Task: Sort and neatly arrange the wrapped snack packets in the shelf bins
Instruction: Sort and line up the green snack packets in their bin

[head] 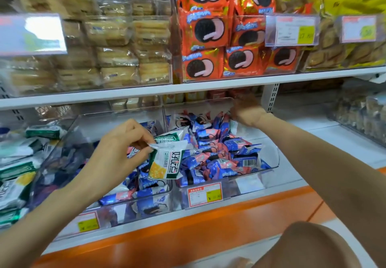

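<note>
Left of the blue-packet bin (275, 158), loose green packets (18, 171) are lying heaped in a neighbouring bin. Your left grip (117, 152) is pinching a green-and-white packet (168, 162) by its crimped top corner, dangling it just over the blue-packet bin's left wall. It is looking light, soft and crinkly, with slick film, so you are safer taking the sealed edge than squeezing whatever brittle snack is inside. Your right grip (245, 110) is reaching into that bin's far corner, behind the blue packets (219, 163); blur is hiding whether it is clasping anything.
</note>
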A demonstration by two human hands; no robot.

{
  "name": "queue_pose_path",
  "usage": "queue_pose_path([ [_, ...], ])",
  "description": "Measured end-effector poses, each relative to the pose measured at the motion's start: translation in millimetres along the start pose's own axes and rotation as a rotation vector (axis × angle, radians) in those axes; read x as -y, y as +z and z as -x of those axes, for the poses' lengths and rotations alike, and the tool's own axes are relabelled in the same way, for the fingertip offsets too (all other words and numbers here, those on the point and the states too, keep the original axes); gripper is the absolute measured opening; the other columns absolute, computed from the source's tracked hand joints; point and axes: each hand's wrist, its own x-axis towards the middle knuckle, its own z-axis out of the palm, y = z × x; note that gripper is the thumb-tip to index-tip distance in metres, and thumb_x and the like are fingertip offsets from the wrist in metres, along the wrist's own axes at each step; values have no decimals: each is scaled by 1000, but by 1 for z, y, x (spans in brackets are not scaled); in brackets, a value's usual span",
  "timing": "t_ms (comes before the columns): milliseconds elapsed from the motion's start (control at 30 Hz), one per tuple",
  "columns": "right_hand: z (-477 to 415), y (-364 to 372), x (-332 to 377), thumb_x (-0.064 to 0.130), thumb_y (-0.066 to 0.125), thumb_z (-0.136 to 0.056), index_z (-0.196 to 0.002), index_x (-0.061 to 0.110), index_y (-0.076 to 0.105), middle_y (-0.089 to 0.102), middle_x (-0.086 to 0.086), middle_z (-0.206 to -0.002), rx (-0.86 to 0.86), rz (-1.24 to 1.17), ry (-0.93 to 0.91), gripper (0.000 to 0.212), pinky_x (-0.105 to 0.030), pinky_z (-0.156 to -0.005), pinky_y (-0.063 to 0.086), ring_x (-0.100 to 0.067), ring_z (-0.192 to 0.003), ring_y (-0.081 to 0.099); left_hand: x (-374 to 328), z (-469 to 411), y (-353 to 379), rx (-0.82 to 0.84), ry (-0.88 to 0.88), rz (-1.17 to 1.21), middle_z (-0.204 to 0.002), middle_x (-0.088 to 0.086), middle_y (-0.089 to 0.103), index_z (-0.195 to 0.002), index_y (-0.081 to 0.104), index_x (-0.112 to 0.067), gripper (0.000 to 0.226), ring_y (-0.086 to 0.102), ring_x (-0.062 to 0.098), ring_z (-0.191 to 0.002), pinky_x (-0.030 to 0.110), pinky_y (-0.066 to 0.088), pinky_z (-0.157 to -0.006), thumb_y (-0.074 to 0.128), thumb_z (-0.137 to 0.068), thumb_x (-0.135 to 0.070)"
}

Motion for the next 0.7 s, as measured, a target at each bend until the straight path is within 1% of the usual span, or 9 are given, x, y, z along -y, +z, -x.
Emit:
queue_pose_path([
  [100, 19, -12, -1, 17, 64, -81, -81, 14, 72, 65, -11, -104, -136, -171, -49, 8, -39, -88, 40, -35, -102, 56, 4, 6, -2, 7, -10, -3, -90, -6, 58, -81, 65, -17, 20, 56, 3, -85, 5, 41, -76, 70, -77, 2],
  [167, 35, -19, 0, 14, 67, -79, -82, 14, 72, 66, -7, -105, -210, -296, -10, 6, -37, -84, 43, -32, -102, 57, 7, 9, -3, -4, -21, 7, -91, -6, 58, -81, 66, -15, 18, 57, 3, -85, 5, 41, -76, 70, -77, 2],
  [233, 49, -27, 4, 15, 66, -82, -87, 15, 72, 67, -3, -105, -261, -400, 37, 7, -35, -81, 42, -26, -100, 58, 10, 13, -5, -25, -33, 15, -91, -4, 59, -82, 67, -13, 15, 57, 6, -85, 9, 44, -77, 70, -77, 1],
  [333, 66, -38, 11, 19, 67, -84, -85, 20, 68, 66, -1, -93, -264, -610, 136, 2, -33, -79, 42, -20, -89, 59, 14, 17, -10, -64, -55, 10, -90, -2, 59, -83, 67, -10, 12, 57, 8, -85, 12, 45, -75, 71, -77, 0],
  [400, 77, -46, 18, 17, 69, -83, -80, 23, 65, 63, 4, -86, -311, -779, 195, 8, -32, -75, 44, -14, -79, 56, 17, 20, -14, -82, -72, 5, -89, -2, 59, -83, 67, -10, 12, 57, 5, -83, 11, 44, -72, 71, -77, 0],
  [467, 87, -55, 29, 14, 70, -82, -78, 23, 62, 63, 3, -79, -358, -922, 255, 12, -29, -72, 45, -9, -70, 53, 21, 25, -18, -99, -75, -5, -86, -3, 58, -81, 65, -14, 16, 55, 1, -80, 9, 42, -69, 71, -77, 1],
  [533, 96, -67, 43, 12, 69, -83, -78, 21, 62, 62, 2, -74, -376, -1039, 284, 12, -20, -69, 43, -3, -64, 49, 25, 30, -21, -108, -78, -10, -83, -4, 56, -78, 61, -24, 25, 54, 1, -78, 8, 41, -67, 71, -77, -1],
  [600, 103, -82, 61, 12, 68, -84, -77, 22, 61, 62, 1, -74, -377, -1138, 278, 15, -21, -68, 43, -7, -65, 50, 29, 38, -26, -117, -88, -20, -81, -4, 55, -77, 58, -28, 30, 54, 3, -77, 9, 41, -67, 71, -77, -1],
  [700, 107, -105, 95, 10, 67, -85, -77, 24, 59, 64, -8, -76, -344, -1243, 205, 18, -27, -67, 48, -18, -68, 59, 35, 50, -36, -158, -126, -52, -79, -9, 51, -78, 59, -23, 24, 52, 5, -75, 7, 39, -65, 71, -78, -2],
])
